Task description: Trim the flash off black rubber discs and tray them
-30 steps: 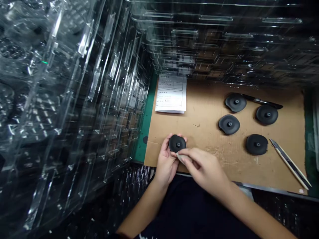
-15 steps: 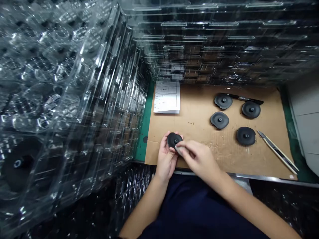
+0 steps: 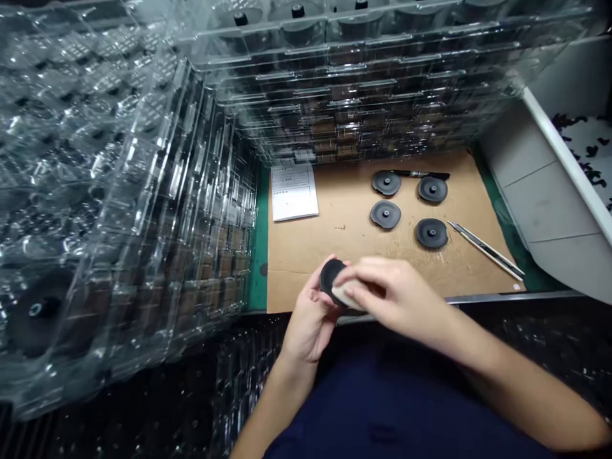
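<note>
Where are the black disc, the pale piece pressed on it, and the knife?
black disc [image 3: 329, 276]: head view, bare left edge.
pale piece [image 3: 345, 295]: head view, lower part.
knife [image 3: 485, 250]: head view, mid-length.

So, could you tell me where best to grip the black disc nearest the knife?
Probably by the rim, from above: the black disc lies flat on the cardboard with only a small raised hub, and its near edge is clear of the knife.

You sit hemmed by stacks of clear plastic trays [image 3: 119, 191]; brown cardboard [image 3: 306, 255] covers your green-matted table [image 3: 259, 255].
</note>
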{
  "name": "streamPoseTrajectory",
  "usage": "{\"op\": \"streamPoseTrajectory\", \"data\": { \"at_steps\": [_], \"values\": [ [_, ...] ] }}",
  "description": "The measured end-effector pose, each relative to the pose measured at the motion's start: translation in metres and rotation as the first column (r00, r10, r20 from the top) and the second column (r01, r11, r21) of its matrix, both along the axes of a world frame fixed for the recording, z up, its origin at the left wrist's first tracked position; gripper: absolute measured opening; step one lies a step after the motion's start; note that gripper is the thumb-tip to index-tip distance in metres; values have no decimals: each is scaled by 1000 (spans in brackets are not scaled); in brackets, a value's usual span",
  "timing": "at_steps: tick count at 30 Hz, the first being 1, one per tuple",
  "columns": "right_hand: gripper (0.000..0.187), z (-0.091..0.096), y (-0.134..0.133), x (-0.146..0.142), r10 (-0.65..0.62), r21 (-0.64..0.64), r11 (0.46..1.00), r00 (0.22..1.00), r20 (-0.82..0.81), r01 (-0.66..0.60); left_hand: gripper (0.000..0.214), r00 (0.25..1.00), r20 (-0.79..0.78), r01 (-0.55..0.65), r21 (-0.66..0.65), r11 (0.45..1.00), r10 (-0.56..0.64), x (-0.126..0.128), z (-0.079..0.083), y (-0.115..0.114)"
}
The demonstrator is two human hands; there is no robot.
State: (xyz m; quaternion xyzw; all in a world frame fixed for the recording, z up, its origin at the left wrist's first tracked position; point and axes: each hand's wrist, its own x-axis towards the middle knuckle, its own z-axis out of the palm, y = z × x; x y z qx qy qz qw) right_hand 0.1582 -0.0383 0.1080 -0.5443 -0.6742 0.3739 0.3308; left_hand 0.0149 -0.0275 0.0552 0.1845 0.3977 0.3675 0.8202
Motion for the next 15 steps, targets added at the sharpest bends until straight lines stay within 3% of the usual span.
{"op": "streamPoseTrajectory", "data": {
  "at_steps": [4,8,10,13,15],
  "values": [
    [24,6,-9,-1,-146,221,961,984,-107,167,60,1000,9,15,54,998,-15,1,12,-7],
    [19,17,-23,3,60,88,995,987,-150,-47,64,999,36,12,45,999,-13,-1,23,-13],
    [18,22,-25,5,14,102,995,994,-112,-3,61,1000,26,3,52,999,-4,1,27,-17],
    [23,25,-28,5,-111,289,946,984,-140,148,61,998,39,50,80,996,-54,5,32,-20],
    [25,27,-33,5,-45,280,955,983,-177,94,66,996,53,64,96,993,-69,4,36,-20]
  ]
}}
